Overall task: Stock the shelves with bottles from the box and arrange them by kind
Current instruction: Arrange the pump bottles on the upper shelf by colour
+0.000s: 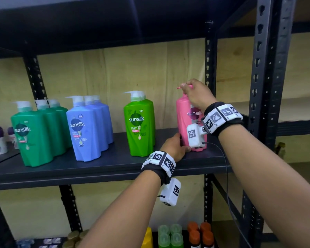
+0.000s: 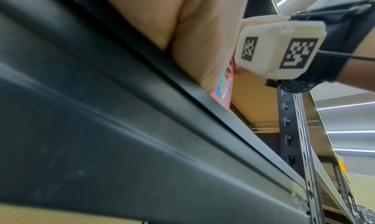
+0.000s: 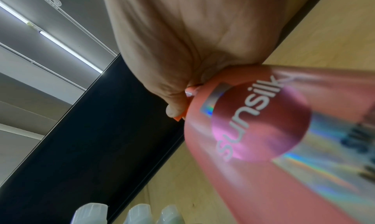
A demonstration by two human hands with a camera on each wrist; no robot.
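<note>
You get even, moderate light | ceiling strip lights (image 3: 61,42) glare in your wrist views | pink bottle (image 3: 284,147) label blurred close-up | head view bends at edges

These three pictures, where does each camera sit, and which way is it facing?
Head: worn on the head, looking forward and down at the shelf; both forearms, left hand and right hand show.
Left wrist: below the shelf edge, looking up; palm shows.
Right wrist: looking up along the pink Sunsilk bottle; fingers on its pump show.
Shared: all three see the pink bottle.
</note>
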